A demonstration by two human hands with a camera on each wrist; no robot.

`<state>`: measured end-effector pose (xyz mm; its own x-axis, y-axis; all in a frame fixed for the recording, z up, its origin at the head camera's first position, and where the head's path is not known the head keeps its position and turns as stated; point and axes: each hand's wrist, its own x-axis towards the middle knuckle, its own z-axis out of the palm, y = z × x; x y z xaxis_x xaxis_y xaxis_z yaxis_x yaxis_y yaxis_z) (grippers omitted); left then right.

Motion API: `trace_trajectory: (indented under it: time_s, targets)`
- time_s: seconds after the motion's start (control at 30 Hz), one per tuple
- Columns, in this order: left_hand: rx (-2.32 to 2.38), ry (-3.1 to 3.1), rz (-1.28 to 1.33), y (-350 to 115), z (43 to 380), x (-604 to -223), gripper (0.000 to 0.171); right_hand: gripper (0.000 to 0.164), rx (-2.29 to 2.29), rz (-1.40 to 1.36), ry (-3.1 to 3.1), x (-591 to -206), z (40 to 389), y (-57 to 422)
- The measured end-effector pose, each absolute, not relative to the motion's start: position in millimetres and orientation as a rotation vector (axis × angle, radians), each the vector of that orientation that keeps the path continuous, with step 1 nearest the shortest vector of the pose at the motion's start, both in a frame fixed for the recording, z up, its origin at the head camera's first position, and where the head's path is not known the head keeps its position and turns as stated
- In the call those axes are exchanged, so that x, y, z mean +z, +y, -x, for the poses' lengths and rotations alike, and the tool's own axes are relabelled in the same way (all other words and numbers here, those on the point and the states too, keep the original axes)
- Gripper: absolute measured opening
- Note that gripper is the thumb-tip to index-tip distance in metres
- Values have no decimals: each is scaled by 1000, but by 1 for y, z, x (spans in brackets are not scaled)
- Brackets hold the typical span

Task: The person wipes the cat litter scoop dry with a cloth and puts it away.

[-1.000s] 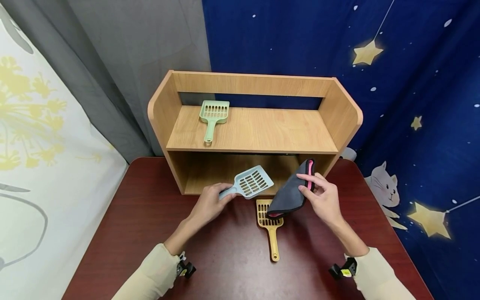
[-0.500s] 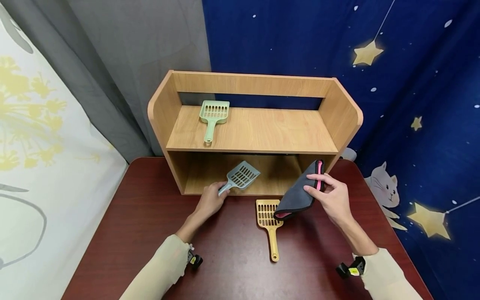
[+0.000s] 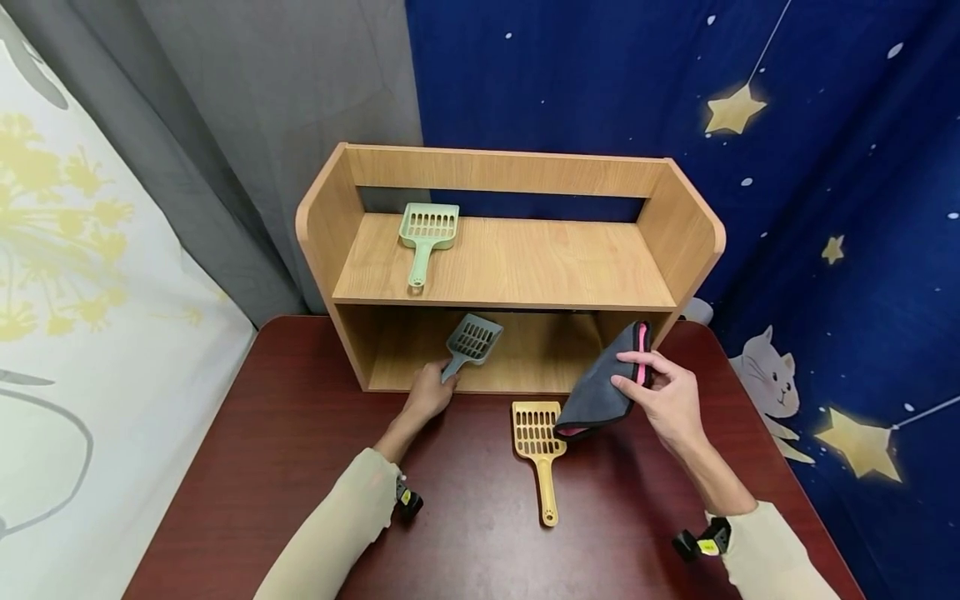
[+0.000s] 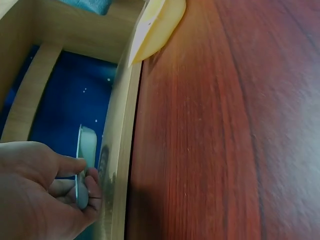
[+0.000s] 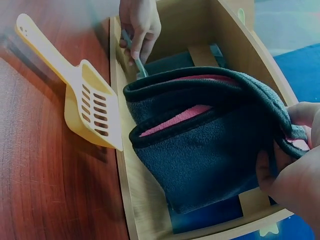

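Note:
My left hand (image 3: 430, 392) grips the handle of a blue-grey litter scoop (image 3: 474, 340), whose slotted head reaches into the lower compartment of the wooden shelf (image 3: 502, 302). The left wrist view shows thumb and fingers around that handle. On the right, my right hand (image 3: 663, 396) pinches a folded dark grey cloth (image 3: 600, 387) with black edging and a pink inner side. The cloth hangs in front of the shelf's lower right part. A yellow litter scoop (image 3: 538, 433) lies on the table before the shelf, its head close to the cloth's lower corner.
A light green litter scoop (image 3: 426, 233) lies on the upper board at the left, handle toward me. The shelf stands at the back of the dark red table (image 3: 315, 467). Grey and blue starry curtains (image 3: 817, 183) hang behind.
My left hand has carried the blue-grey scoop leftward and inward, into the lower compartment. My right hand has shifted slightly right with the cloth, uncovering more of the yellow scoop.

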<state>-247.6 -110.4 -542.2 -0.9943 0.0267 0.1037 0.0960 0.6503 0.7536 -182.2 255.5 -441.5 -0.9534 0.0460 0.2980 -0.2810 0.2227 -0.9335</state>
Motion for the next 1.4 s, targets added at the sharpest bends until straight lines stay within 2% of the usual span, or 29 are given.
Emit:
trace_trajectory:
  time_s: [0.37, 0.73, 1.0, 1.23, 1.4]
  targets:
    - [-1291, -2769, 6, -103, 258, -548, 35, 33, 1823, -211, -2204, -446, 182, 255]
    - [-1357, -2728, -22, -95, 262, -553, 44, 32, 1808, -192, -2195, -447, 181, 253]
    - [-1383, -2708, 3, -86, 265, -554, 39, 33, 1846, -197, -2158, -447, 179, 249]
    - [-1298, -2730, -10, -79, 270, -556, 17, 33, 1877, -197, -2133, -451, 180, 247]
    - [-1258, -2707, -12, -78, 273, -557, 15, 33, 1880, -208, -2139, -451, 179, 246]
